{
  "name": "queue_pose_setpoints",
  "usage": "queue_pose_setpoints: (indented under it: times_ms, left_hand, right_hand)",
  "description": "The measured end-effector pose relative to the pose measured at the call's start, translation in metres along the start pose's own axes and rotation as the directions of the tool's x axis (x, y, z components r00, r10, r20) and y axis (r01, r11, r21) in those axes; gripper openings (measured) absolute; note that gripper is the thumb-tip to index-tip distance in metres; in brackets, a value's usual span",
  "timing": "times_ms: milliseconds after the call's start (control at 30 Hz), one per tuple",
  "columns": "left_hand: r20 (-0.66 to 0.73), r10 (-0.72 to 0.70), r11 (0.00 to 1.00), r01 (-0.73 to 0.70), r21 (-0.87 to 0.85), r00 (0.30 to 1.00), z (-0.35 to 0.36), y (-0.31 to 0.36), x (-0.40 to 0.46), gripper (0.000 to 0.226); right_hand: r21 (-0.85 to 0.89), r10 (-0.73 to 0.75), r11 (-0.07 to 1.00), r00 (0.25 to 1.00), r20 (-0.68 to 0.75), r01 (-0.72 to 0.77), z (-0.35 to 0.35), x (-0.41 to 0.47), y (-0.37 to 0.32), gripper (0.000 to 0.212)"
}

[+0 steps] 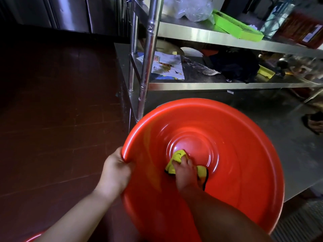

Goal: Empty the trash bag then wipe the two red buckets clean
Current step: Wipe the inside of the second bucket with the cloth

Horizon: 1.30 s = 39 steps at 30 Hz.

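Observation:
A large red bucket (236, 145) fills the lower middle of the head view, its open mouth tilted toward me. My left hand (116, 170) grips its left rim. Deep inside, my right hand (186, 173) presses a crumpled yellow cloth (176, 158) against the ridged bottom. The rim of a second red bucket (32, 239) shows at the bottom left corner. No trash bag is identifiable.
A steel shelf rack (218, 36) stands just behind the bucket, with a post (147, 55) close to its far rim. Its shelves hold a green tray (236, 26), plastic bags, papers and dark cloth. Dark red floor (52, 93) lies to the left. A foot (314, 122) appears at right.

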<state>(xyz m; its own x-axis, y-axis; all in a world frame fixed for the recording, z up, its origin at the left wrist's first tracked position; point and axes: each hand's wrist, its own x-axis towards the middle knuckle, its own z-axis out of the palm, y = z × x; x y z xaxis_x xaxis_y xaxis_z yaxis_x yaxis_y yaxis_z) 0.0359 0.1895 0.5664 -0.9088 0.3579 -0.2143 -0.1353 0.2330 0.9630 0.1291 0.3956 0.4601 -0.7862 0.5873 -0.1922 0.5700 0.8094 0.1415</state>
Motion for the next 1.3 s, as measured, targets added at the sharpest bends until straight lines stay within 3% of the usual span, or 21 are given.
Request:
queue_pose_setpoints:
  times_ms: [200, 400, 667, 933, 1100, 1200, 1300]
  left_hand:
    - [0.06, 0.09, 0.992, -0.095, 0.085, 0.994, 0.01, 0.009, -0.001, 0.025]
    - [0.06, 0.113, 0.986, -0.119, 0.114, 0.992, 0.012, 0.012, 0.001, 0.029]
    - [0.059, 0.112, 0.992, -0.115, 0.049, 0.992, 0.018, 0.005, -0.003, 0.027]
    - [-0.004, 0.098, 0.995, -0.098, 0.007, 0.995, 0.019, -0.003, -0.005, 0.027]
    - [-0.008, 0.11, 0.994, -0.11, 0.013, 0.994, 0.023, -0.002, -0.006, 0.029]
    - [-0.005, 0.116, 0.993, -0.116, 0.004, 0.993, 0.025, -0.001, -0.008, 0.029]
    - [-0.024, 0.108, 0.994, -0.108, 0.002, 0.994, 0.026, 0.001, -0.01, 0.028]
  right_hand:
    - [-0.112, -0.098, 0.99, 0.988, -0.117, 0.085, -0.033, 0.045, 0.003, 0.041]
    - [-0.181, 0.008, 0.983, 0.983, -0.181, -0.041, -0.039, 0.061, 0.028, 0.054]
    - [0.044, 0.298, 0.955, 0.944, -0.143, -0.295, -0.025, 0.043, 0.038, 0.075]
    - [0.264, 0.534, 0.835, 0.828, -0.171, -0.484, -0.011, 0.013, 0.051, 0.084]
    - [0.279, 0.579, 0.799, 0.806, -0.121, -0.532, 0.007, -0.011, 0.034, 0.079]
    - [0.299, 0.576, 0.78, 0.818, 0.0, -0.549, 0.004, -0.024, 0.02, 0.068]
    - [0.409, 0.486, 0.79, 0.873, 0.038, -0.457, -0.013, -0.021, 0.022, 0.054]
